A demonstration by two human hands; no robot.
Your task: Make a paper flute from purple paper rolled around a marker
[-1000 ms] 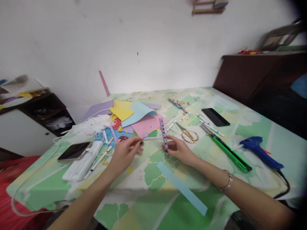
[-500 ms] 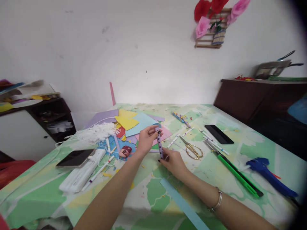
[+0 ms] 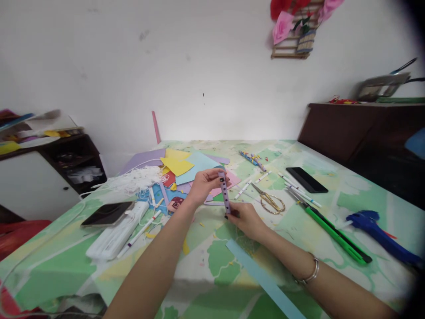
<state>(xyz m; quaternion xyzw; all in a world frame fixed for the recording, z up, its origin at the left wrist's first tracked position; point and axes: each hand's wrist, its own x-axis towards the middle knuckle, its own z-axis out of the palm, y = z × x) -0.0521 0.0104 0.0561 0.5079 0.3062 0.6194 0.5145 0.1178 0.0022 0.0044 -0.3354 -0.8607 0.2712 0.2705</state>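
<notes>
Both my hands hold a narrow purple paper strip with dark dots (image 3: 225, 193), standing nearly upright over the table. My left hand (image 3: 204, 185) pinches its top end; my right hand (image 3: 245, 219) pinches its bottom end, with a bracelet (image 3: 308, 274) on that wrist. Just behind the strip lies a heap of coloured paper sheets (image 3: 186, 166). A long light-blue paper strip (image 3: 262, 278) lies on the cloth under my right forearm.
On the green patterned tablecloth (image 3: 299, 217) lie gold scissors (image 3: 270, 200), several markers (image 3: 299, 188), a green utility knife (image 3: 335, 235), a blue glue gun (image 3: 381, 232), a black phone (image 3: 306, 179), another phone (image 3: 106, 213) on a white box and tangled white string (image 3: 133, 179). Dark cabinets flank both sides.
My left hand rose from the table to grip the top of the dotted strip, which my right hand kept holding. The view tilted upward, showing more of the wall.
</notes>
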